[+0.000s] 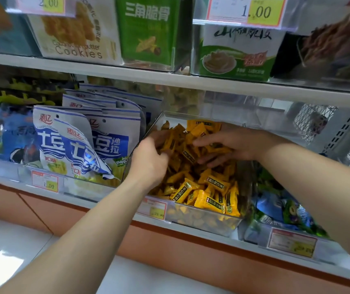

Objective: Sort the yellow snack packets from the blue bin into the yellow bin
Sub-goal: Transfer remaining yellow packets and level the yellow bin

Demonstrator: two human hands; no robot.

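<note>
Nearest me: two bare forearms (74, 230), reaching away to the lower shelf (0, 175). Left hand (148, 154): at the left of the heap, fingers curled round a few yellow packets (210, 183). Right hand (233, 143): at the far right of the same heap, fingers stretched fairly straight and resting on the packets, pinching nothing that I can see. Yellow packets: heaped in the clear bin (201, 222) at mid-shelf, which I take for the yellow bin. Blue bin (251, 232): just to its right, holding blue and green packets; I can pick out no yellow stray there. Blue-and-white bags (74, 145): left neighbour, standing upright. Step in hand, as I judge it: settling packets into the yellow bin. Next move calls for loosening the left grip, then carrying a hand right to search the blue bin.
</note>
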